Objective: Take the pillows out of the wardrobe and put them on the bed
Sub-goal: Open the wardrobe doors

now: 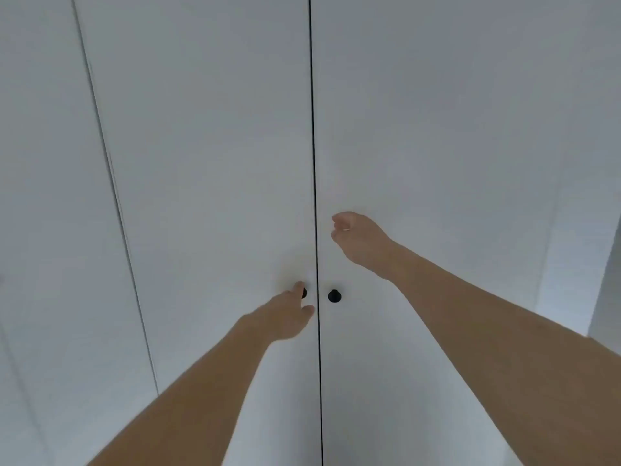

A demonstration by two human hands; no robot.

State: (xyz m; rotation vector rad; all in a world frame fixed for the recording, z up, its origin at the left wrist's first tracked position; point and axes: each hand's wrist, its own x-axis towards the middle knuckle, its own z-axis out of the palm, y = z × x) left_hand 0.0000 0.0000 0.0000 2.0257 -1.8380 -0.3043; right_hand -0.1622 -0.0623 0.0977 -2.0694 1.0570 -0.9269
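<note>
Two white wardrobe doors fill the view, both closed, meeting at a dark vertical seam: the left door (208, 163) and the right door (437, 146). Each carries a small black round knob near the seam. My left hand (285, 314) reaches the left knob (304, 292), fingertips touching it and partly hiding it. The right knob (334, 295) is bare. My right hand (359, 237) hovers above that knob, close to the right door, fingers loosely curled and holding nothing. No pillows and no bed are in view.
Another white panel (43, 196) stands to the left of the doors. A wall corner (578, 247) shows at the far right.
</note>
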